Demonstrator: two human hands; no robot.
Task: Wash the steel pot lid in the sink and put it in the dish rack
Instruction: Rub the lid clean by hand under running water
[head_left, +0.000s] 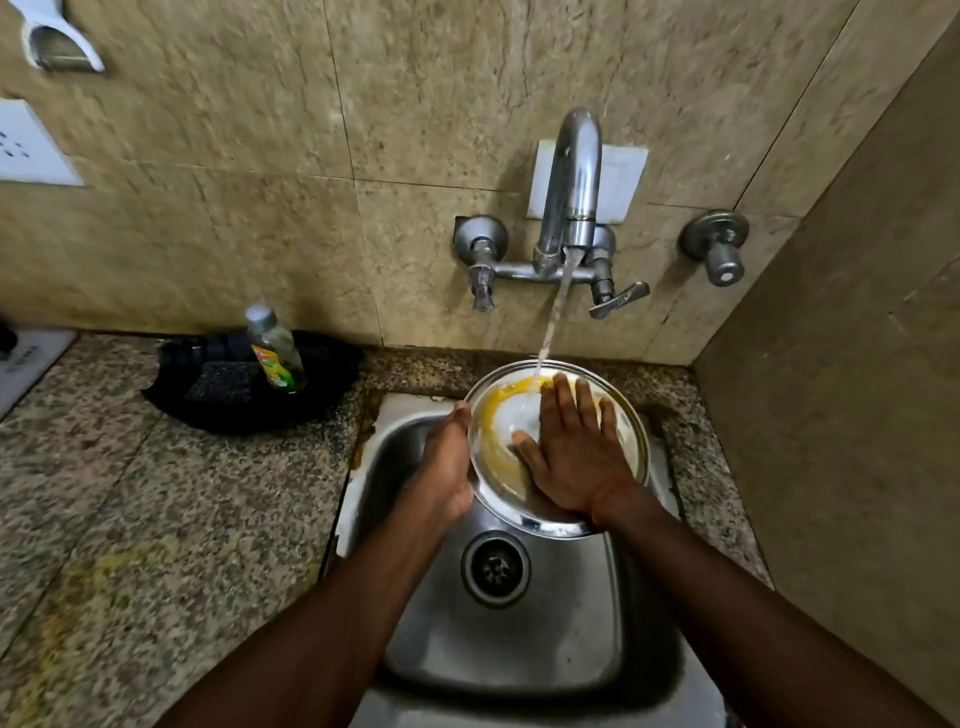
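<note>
The round steel pot lid (493, 447) is held tilted over the back of the steel sink (519, 634), its inner face towards me and smeared with yellow residue. Water from the wall tap (571, 176) runs onto its upper part. My left hand (447, 467) grips the lid's left rim. My right hand (571, 457) lies flat on the lid's inner face, fingers spread and pointing up. No dish rack is in view.
A black tray (332, 364) on the granite counter (156, 493) left of the sink holds a dish soap bottle (275, 351) and a dark scrub pad (223, 382). The sink drain (496, 569) lies below the lid. A tiled wall stands close on the right.
</note>
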